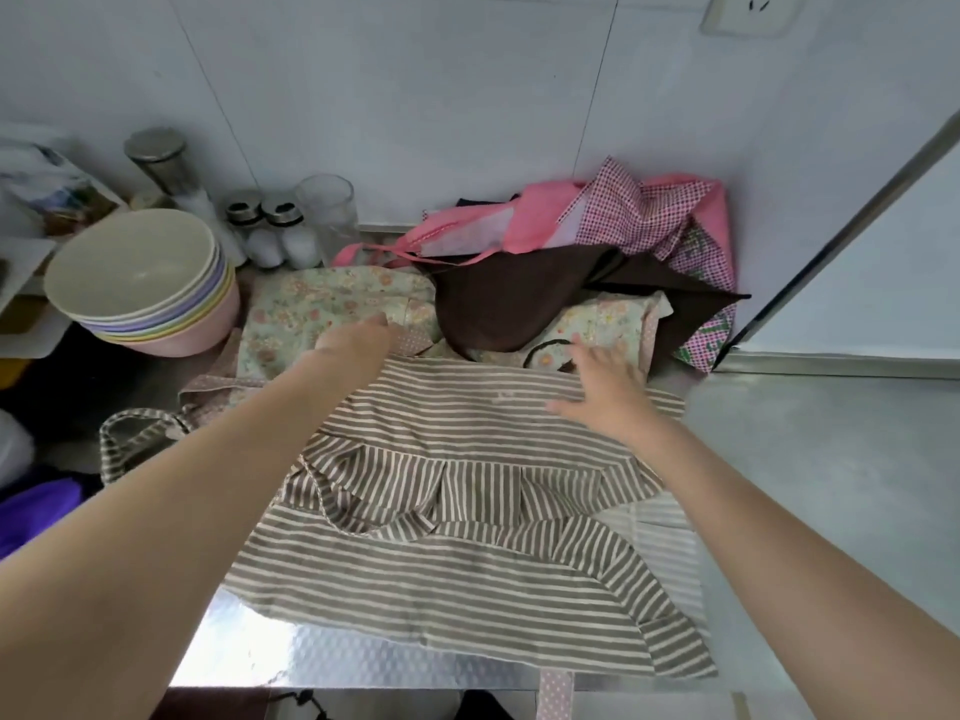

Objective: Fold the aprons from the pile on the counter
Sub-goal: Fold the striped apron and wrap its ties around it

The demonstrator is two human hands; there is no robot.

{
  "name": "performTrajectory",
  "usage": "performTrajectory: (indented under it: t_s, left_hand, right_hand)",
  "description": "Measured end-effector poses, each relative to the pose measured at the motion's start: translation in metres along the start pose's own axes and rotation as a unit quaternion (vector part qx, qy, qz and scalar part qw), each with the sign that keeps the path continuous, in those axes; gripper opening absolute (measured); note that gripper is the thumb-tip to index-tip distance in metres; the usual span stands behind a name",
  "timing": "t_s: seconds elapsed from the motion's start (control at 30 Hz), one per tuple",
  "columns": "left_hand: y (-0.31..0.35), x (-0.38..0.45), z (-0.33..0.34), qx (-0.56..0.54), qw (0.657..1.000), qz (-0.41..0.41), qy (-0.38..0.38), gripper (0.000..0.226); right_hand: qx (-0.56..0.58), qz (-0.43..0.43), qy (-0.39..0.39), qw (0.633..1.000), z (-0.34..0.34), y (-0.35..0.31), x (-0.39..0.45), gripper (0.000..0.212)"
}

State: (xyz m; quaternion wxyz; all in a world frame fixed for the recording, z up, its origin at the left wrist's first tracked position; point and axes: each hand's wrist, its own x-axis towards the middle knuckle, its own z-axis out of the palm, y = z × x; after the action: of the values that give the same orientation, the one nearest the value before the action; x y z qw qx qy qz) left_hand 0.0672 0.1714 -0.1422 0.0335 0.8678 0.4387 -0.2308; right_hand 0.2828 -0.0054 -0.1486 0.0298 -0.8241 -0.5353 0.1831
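A brown-and-cream striped apron (467, 543) lies spread on the steel counter (810, 459) in front of me, its strap looping off to the left. My left hand (358, 337) reaches over the apron's far left corner, fingers curled down at the edge of a floral apron (311, 309); what it holds is hidden. My right hand (602, 387) lies flat with spread fingers on the striped apron's far right edge. Behind, a pile holds a brown apron (514, 309), a pink one (540, 220) and a checked one (639, 210).
A stack of pastel bowls (140, 283) stands at the left, close to my left forearm. Shakers (270, 231), a glass (327, 205) and a steel canister (161, 158) line the wall. A white panel (857, 262) closes the right side.
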Motion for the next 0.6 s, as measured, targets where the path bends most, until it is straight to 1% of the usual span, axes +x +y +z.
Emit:
performTrajectory:
  t_s: [0.03,0.07,0.1,0.17,0.2,0.23,0.27,0.33,0.37,0.4,0.5,0.53,0.57,0.6]
  left_hand:
    - [-0.008,0.004,0.006,0.008,1.000,-0.004,-0.009,0.054]
    - [-0.015,0.007,0.011,0.008,1.000,-0.011,-0.018,0.049]
    - [-0.023,0.008,0.014,-0.010,0.999,-0.024,-0.026,0.045]
    - [-0.037,0.009,0.018,-0.073,0.995,-0.054,-0.046,0.037]
    - [-0.044,0.009,0.018,-0.112,0.989,-0.081,-0.057,0.037]
    - [-0.050,0.009,0.018,-0.171,0.977,-0.111,-0.070,0.040]
    - [-0.055,0.008,0.017,-0.250,0.953,-0.145,-0.093,0.045]
    - [-0.059,0.007,0.013,-0.404,0.880,-0.200,-0.148,0.051]
    - [-0.059,0.006,0.010,-0.441,0.852,-0.222,-0.173,0.051]
    - [-0.059,0.005,0.007,-0.446,0.841,-0.238,-0.191,0.053]
    - [-0.057,0.000,0.001,-0.413,0.844,-0.244,-0.239,0.066]
    - [-0.058,0.001,0.002,-0.426,0.834,-0.239,-0.256,0.066]
    - [-0.058,0.001,0.002,-0.456,0.818,-0.232,-0.264,0.060]
    - [-0.058,0.002,0.002,-0.489,0.802,-0.232,-0.253,0.051]
  right_hand:
    - [-0.010,0.000,-0.078,0.997,-0.001,-0.006,0.005,0.076]
    - [-0.025,0.007,-0.125,0.992,0.000,-0.009,0.010,0.079]
    - [-0.039,0.013,-0.146,0.988,0.003,-0.010,0.015,0.080]
    - [-0.070,0.028,-0.156,0.985,0.008,-0.009,0.021,0.080]
    - [-0.087,0.036,-0.160,0.983,0.010,-0.009,0.022,0.079]
    - [-0.102,0.044,-0.165,0.980,0.013,-0.009,0.024,0.078]
    - [-0.116,0.048,-0.168,0.978,0.016,-0.011,0.026,0.077]
    - [-0.140,0.055,-0.168,0.974,0.021,-0.017,0.029,0.074]
    - [-0.154,0.060,-0.171,0.971,0.023,-0.022,0.031,0.073]
    - [-0.170,0.067,-0.175,0.968,0.025,-0.027,0.033,0.071]
    - [-0.229,0.084,-0.189,0.951,0.026,-0.042,0.041,0.064]
    - [-0.245,0.088,-0.195,0.946,0.026,-0.046,0.043,0.063]
    - [-0.257,0.092,-0.200,0.941,0.027,-0.048,0.045,0.063]
    - [-0.268,0.095,-0.204,0.937,0.028,-0.051,0.046,0.065]
